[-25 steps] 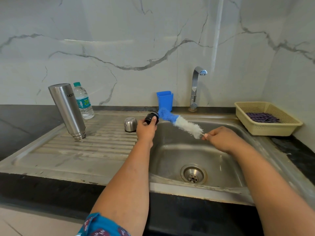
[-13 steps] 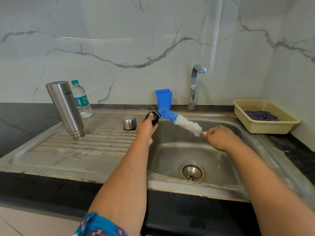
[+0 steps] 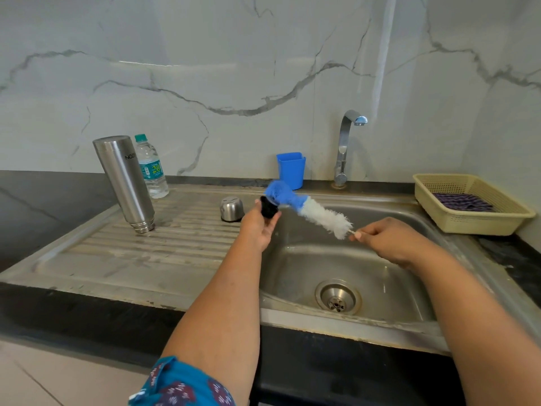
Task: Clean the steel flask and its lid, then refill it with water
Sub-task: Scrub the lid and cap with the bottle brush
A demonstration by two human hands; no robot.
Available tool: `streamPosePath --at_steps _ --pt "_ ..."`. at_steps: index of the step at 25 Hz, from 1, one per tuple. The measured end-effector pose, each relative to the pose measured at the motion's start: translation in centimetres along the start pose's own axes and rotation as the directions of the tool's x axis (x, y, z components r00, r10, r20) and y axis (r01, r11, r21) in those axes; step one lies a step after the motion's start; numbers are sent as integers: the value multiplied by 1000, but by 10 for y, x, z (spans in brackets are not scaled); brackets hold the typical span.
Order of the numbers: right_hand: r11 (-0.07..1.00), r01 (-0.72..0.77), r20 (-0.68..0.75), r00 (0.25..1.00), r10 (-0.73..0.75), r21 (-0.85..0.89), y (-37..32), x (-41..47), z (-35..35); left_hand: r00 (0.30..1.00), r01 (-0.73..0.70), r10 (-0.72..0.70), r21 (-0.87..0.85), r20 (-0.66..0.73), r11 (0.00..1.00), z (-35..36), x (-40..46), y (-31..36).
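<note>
**Currently: scrubbing the flask's inner stopper with the bottle brush**

Currently the left hand (image 3: 259,227) has its fingers curled round the black stopper (image 3: 268,207), held just over the left edge of the sink (image 3: 380,276). The right hand (image 3: 389,240) pinches the thin handle of the brush (image 3: 316,213) between thumb and fingertips, other fingers folded in.

Procedure, as a judgement from this position:
1. Keep the stopper over the basin so drips fall toward the drain (image 3: 338,297).
2. Turn the stopper in the left hand while the blue bristle tip works against it (the tip is blurred, which suggests motion).
3. Keep the pinch firm; a thin handle is likely to twist under load.

Orientation: the brush's long axis runs from lower right at the pinching fingers up and left to the blue tip, which touches the stopper. The flask (image 3: 124,183) stands mouth down on the ribbed drainboard (image 3: 164,247), well apart from the hands, leaning slightly, its long axis near vertical. The steel cap (image 3: 232,208) sits dome up beside the left hand. The tap (image 3: 347,142) shows no water running.
</note>
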State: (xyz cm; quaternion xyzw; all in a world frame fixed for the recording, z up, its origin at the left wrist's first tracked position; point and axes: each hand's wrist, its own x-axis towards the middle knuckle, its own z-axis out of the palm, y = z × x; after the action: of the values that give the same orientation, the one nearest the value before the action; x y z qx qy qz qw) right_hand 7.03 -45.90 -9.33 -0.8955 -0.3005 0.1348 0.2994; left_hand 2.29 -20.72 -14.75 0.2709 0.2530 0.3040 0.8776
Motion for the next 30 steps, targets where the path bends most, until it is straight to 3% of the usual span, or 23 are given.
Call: streamPosePath --at_steps 3,8,10,11,13,15,18,23,27,30 --pt "999 30 -66 997 -32 -37 -4 6 9 999 33 -34 31 36 999 8 -5 -6" --pt "999 14 53 999 -12 -38 -6 -5 1 1000 -20 20 -89 -3 996 6 -2 0" --pt "1000 13 -3 1000 -13 -9 -6 0 10 999 -27 28 -5 36 1000 8 -4 -1" --pt "1000 -1 -60 998 0 -17 -3 6 15 998 -39 32 120 54 992 9 -4 -4" --pt "996 -46 -149 988 33 -82 3 13 18 994 -108 98 437 45 893 9 -4 -9" --pt "993 -68 -187 981 48 -101 10 14 11 962 -226 270 663 38 713 3 1 -13" --pt "998 -17 -199 980 6 -53 16 15 -1 879 -378 460 766 122 520 -3 5 -14" --pt "997 71 -112 991 -71 -4 13 13 0 838 -485 499 723 222 492 -1 0 -14" --pt "995 25 -10 1000 -24 92 22 8 -12 831 -430 552 714 73 553 -9 9 -5" --pt "983 -52 58 997 43 175 19 8 -7 822 -451 543 776 171 440 -4 3 -10"
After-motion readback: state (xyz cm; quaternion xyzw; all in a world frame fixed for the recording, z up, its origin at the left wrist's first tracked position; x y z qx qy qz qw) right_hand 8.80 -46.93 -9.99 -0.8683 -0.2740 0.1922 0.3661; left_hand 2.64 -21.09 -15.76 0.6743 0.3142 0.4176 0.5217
